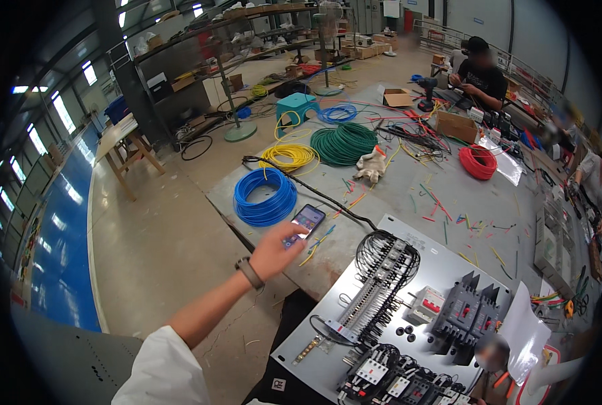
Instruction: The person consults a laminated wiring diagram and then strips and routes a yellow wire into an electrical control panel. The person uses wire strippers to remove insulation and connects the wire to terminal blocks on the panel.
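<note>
My left hand (pixel 276 252), in a white sleeve with a dark wristband, reaches over the table's left edge. Its fingers are stretched onto the lit screen of a smartphone (pixel 310 217), which appears to lie on the table. Near my body is a metal mounting plate (pixel 422 250) with electrical parts on it. It bears a long terminal strip (pixel 366 300) with black wires, a small breaker with red levers (pixel 426 304), large black breakers (pixel 468 309) and contactors (pixel 372 370) along the near edge. A black wire bundle (pixel 314 192) runs from the strip across the table. I see no right hand.
Coils of blue (pixel 265 197), yellow (pixel 291 156), green (pixel 343 143) and red wire (pixel 478 162) lie beyond the phone, with a work glove (pixel 370 166) and wire scraps. A person (pixel 480 77) sits at the far right. A teal stool (pixel 297 108) stands beyond the table.
</note>
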### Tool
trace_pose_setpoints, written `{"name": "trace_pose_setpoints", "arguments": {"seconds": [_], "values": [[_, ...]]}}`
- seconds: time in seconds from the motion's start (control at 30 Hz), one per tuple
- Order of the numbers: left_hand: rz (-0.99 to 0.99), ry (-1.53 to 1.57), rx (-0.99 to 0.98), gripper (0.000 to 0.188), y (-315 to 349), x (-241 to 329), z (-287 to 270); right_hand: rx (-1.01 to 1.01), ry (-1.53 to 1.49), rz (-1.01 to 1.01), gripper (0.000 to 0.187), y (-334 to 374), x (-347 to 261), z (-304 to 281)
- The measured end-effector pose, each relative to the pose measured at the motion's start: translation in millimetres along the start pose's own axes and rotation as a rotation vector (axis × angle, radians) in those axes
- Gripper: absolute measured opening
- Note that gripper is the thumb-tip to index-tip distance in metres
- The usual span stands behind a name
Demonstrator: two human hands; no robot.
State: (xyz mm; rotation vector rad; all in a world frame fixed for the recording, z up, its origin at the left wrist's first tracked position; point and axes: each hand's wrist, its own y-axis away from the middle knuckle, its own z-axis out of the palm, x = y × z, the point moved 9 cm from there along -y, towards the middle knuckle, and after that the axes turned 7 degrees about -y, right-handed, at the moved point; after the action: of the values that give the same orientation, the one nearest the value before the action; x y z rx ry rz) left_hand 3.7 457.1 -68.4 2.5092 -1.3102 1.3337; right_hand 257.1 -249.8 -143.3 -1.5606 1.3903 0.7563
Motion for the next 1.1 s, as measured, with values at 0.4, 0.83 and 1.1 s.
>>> {"name": "trace_pose_setpoints", "arguments": {"seconds": [0.4,0.83,1.1], "values": [[-0.115,-0.401,0.166,0.024,-161,-138,-73,0.059,0.129,0.012,0.020,0,-32,17],[-0.078,-0.846,-0.141,0.054,-261,-244,-26,0.127,0.000,-0.129,0.015,11,-44,51],[-0.209,-0.972,-0.304,0.052,-269,-278,-18,0.154,-0.020,-0.121,0.017,13,-40,52]]}}
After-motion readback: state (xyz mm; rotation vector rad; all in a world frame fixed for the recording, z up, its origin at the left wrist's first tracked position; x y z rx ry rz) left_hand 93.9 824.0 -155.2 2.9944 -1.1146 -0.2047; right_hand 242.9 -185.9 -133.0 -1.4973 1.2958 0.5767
